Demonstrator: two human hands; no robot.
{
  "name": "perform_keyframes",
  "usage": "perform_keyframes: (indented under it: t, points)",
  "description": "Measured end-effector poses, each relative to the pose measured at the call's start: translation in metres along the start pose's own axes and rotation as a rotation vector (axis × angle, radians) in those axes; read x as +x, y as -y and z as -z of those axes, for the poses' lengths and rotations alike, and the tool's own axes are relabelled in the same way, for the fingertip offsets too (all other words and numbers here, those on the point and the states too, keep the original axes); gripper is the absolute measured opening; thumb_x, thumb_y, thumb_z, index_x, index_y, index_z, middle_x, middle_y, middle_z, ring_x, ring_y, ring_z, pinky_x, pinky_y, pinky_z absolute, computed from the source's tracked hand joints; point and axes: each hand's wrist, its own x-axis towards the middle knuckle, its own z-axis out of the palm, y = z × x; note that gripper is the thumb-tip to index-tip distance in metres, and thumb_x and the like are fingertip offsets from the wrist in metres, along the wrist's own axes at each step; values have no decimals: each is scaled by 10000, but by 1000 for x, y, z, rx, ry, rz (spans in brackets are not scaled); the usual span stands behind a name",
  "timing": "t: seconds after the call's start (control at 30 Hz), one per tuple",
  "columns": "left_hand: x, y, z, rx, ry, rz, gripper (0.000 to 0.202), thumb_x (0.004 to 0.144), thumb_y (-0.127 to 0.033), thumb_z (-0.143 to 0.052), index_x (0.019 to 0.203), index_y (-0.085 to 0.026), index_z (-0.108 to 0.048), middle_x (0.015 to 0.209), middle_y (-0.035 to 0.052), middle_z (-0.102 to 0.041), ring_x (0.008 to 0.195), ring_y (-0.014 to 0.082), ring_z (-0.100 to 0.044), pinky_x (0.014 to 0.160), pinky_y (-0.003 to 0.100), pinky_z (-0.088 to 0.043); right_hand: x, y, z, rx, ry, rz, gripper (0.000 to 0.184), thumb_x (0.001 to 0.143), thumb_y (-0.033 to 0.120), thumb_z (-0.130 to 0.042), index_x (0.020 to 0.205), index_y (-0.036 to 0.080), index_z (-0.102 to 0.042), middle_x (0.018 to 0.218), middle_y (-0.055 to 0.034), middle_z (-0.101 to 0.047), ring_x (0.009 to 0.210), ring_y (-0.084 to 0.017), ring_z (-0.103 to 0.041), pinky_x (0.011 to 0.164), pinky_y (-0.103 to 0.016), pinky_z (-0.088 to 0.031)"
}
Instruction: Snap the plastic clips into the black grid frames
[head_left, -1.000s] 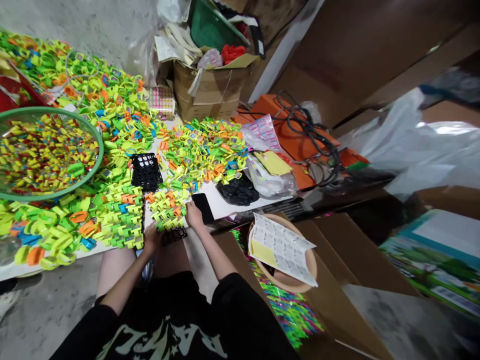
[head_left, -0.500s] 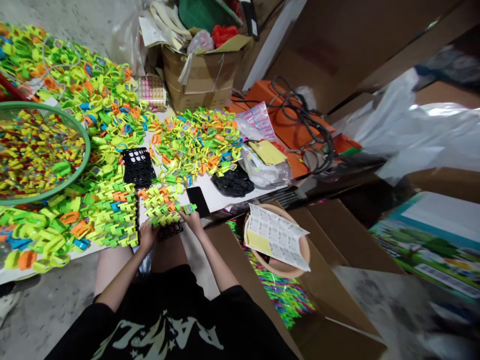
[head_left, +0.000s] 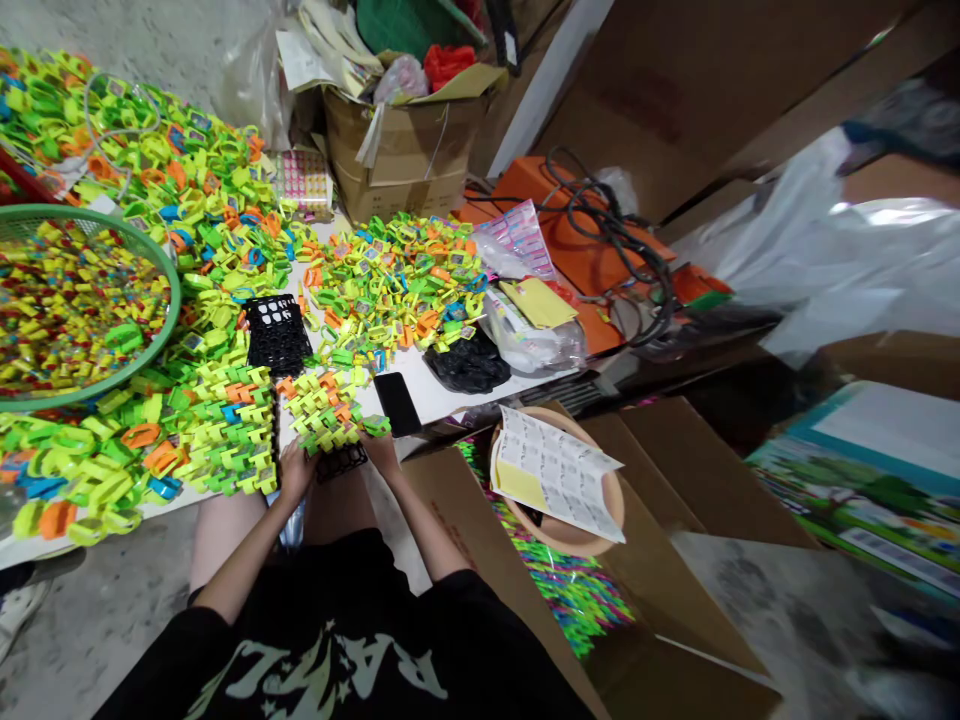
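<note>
A black grid tray (head_left: 341, 461) packed with green, yellow and orange plastic rings (head_left: 322, 412) lies at the near edge of the white table (head_left: 439, 395). My left hand (head_left: 294, 470) grips the tray's near left corner. My right hand (head_left: 381, 446) pinches a small green ring piece (head_left: 375, 425) at the tray's right edge. A black phone (head_left: 397, 403) lies just right of that hand.
Heaps of coloured rings (head_left: 397, 285) cover the table, with a green basket (head_left: 161, 345) full of them at left. An empty black grid tray (head_left: 276, 332) and a filled one (head_left: 229, 425) sit nearby. Cardboard boxes (head_left: 390, 160), an orange case with cables (head_left: 592, 250) and a bowl under a printed sheet (head_left: 559, 480) stand right.
My right hand drew a green ring piece back from beside the phone to the tray's right edge. The view shifted slightly; my left hand stayed on the tray's corner.
</note>
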Motion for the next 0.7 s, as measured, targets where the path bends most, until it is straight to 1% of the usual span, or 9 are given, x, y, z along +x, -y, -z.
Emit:
perform_keyframes:
  t: [0.1,0.23,0.33,0.4,0.53,0.7]
  points:
    - [0,1,0,8,12,-3,240,882,-379,-568,976,-194,-688,982,101,-709,970,272,-635,862,385,-486,0,-1,0,11,-10,6,207,784,382,-575,653,222,-568,666,-23,-641,662,-167,-588,670,-275,-506]
    - [0,1,0,7,28,8,254,883,-382,-565,985,-181,-683,999,115,-706,972,281,-639,856,393,-490,0,-3,-2,-4,5,-22,164,782,304,-569,640,223,-558,647,-14,-628,636,-163,-582,666,-282,-503]
    - [0,0,0,-14,26,13,260,879,-387,-569,996,-184,-681,990,114,-706,968,285,-641,841,394,-493,-1,-4,-2,-54,25,-25,77,769,239,-561,697,218,-578,727,-30,-663,688,-172,-599,705,-292,-512]
    - [0,-1,1,-26,24,17,256,873,-379,-578,1005,-185,-682,1005,113,-705,975,287,-637,838,395,-494,-2,-3,-2,-89,33,-12,40,770,223,-556,745,217,-587,777,-39,-675,733,-182,-608,734,-301,-518]
    - [-1,-2,1,-36,28,36,251,863,-368,-593,995,-176,-687,1028,118,-702,993,283,-631,849,388,-491,-3,-3,0,-179,48,3,76,828,244,-533,796,215,-596,801,-44,-667,744,-187,-608,718,-289,-512]
    - [-1,-2,0,-17,26,32,246,877,-369,-574,996,-179,-677,1028,108,-701,997,278,-627,861,387,-484,0,0,4,-365,154,109,144,888,228,-493,860,202,-632,906,-66,-676,800,-180,-628,715,-247,-482]
